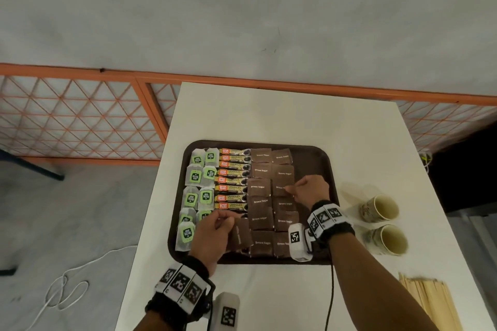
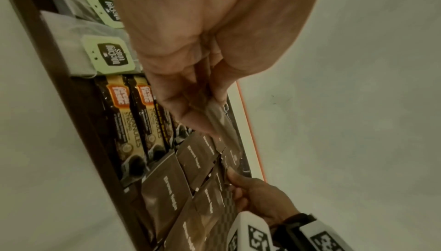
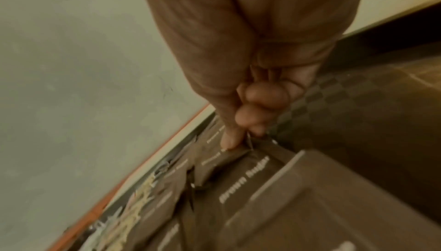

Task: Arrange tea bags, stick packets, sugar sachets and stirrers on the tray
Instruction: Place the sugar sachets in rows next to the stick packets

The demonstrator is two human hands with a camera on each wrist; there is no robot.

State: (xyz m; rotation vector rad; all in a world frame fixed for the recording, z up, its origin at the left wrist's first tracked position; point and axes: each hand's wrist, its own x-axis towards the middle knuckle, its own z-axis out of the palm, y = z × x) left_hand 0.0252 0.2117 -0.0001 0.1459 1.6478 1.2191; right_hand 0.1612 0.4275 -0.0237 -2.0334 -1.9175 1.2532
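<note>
A dark brown tray holds tea bags with green tags on its left, Great Taste stick packets in the middle and brown sugar sachets on the right. My left hand is over the tray's near left part and pinches a brown sugar sachet by its end, so it hangs above the rows. My right hand pinches the right edge of a sachet lying in the right column; in the right wrist view thumb and finger grip that edge. Wooden stirrers lie on the table at the near right.
Two paper cups lie on their sides on the white table, right of the tray. The tray's right strip is bare. An orange lattice railing runs behind. A white cable lies on the floor to the left.
</note>
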